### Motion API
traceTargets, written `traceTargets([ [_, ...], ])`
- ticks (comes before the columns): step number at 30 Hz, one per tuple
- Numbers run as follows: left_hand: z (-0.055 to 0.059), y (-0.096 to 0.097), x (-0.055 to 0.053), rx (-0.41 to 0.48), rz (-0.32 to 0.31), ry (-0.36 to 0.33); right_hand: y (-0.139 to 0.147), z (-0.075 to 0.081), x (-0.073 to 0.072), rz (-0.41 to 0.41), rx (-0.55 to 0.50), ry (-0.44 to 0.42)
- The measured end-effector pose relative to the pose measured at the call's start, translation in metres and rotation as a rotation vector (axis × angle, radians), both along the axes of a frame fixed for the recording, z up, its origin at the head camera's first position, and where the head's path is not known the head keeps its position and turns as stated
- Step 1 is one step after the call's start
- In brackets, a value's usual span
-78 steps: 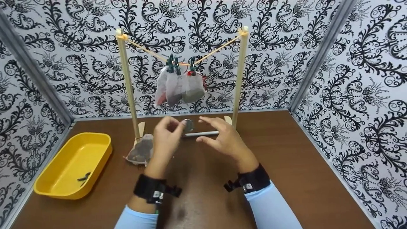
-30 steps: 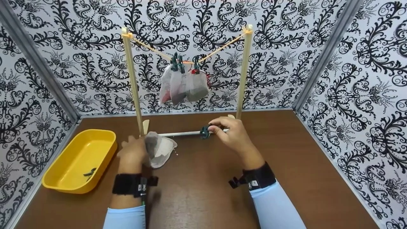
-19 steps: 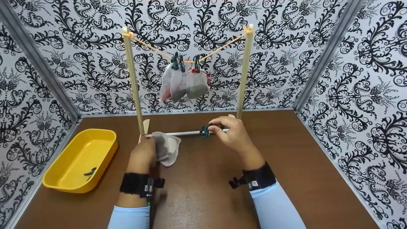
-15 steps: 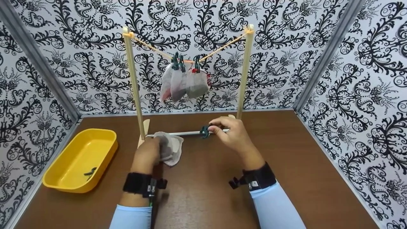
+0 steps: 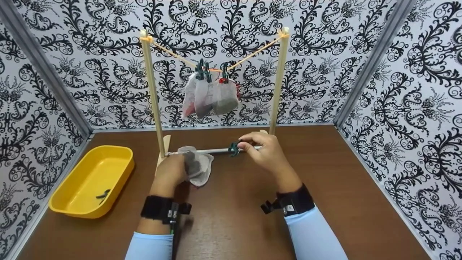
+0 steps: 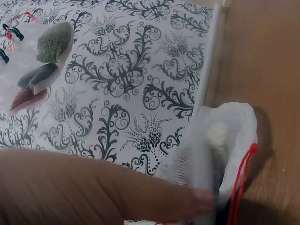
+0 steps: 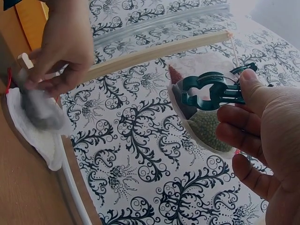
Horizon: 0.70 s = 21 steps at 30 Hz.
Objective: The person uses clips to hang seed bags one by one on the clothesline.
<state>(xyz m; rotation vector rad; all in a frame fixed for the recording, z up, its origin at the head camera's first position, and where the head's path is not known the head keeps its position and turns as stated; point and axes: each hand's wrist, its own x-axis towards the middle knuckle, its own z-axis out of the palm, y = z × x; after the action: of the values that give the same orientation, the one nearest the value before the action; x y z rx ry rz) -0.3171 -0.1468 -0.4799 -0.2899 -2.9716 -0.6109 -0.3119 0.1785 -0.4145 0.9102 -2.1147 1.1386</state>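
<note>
My right hand (image 5: 261, 150) pinches a dark green plastic clip (image 7: 206, 91) between thumb and index finger, its hooked end pointing left. To the left, my left hand (image 5: 170, 171) pinches a sheer mesh bag with grey contents (image 5: 193, 162) by its edge. Under that hangs or leans a second mesh bag with whitish contents (image 5: 205, 169), at table level by the white bar (image 5: 213, 151); its red drawstring (image 6: 241, 176) shows in the left wrist view. Several filled mesh bags (image 5: 226, 97) hang from the orange cord (image 5: 254, 52) by similar green clips.
Two wooden posts (image 5: 153, 97) carry the sagging cord, with the white bar low between them. On the left of the brown table (image 5: 231, 224) stands a yellow tub (image 5: 126, 159) with green clips (image 5: 103, 195) inside. Patterned walls (image 5: 306, 90) enclose the back and sides.
The green clip has passed from my left hand to my right, which stays nearly still. My left hand has gone to the bags, then shifted right with the grey-filled one.
</note>
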Motion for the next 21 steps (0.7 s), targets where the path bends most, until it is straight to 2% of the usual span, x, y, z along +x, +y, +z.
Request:
traceTargets([
  [2,0.001,-0.002,0.0,0.024,-0.015,-0.055,0.0,0.0,0.0,-0.001,-0.001,-0.005],
  [4,0.002,-0.005,0.0,0.031,-0.002,-0.103,0.0,0.0,0.0,-0.004,0.0,-0.01],
  [7,0.002,-0.006,-0.005,0.018,0.059,-0.066,0.0,0.0,0.0,-0.005,-0.002,-0.018],
  [10,-0.004,-0.006,-0.011,-0.01,0.13,-0.019,0.001,-0.001,-0.001,-0.002,0.003,-0.017],
  [11,-0.007,-0.005,-0.014,-0.02,0.147,-0.013,0.001,-0.002,-0.002,0.0,0.004,-0.014],
  [13,-0.013,-0.004,-0.017,-0.027,0.16,-0.044,0.002,-0.002,-0.003,0.005,0.006,0.0],
  [15,-0.019,-0.002,-0.021,-0.015,0.166,-0.072,0.002,-0.003,-0.004,0.008,0.011,0.019],
  [21,-0.031,0.002,-0.026,0.098,0.205,-0.051,0.002,-0.002,-0.006,0.021,0.016,0.047],
])
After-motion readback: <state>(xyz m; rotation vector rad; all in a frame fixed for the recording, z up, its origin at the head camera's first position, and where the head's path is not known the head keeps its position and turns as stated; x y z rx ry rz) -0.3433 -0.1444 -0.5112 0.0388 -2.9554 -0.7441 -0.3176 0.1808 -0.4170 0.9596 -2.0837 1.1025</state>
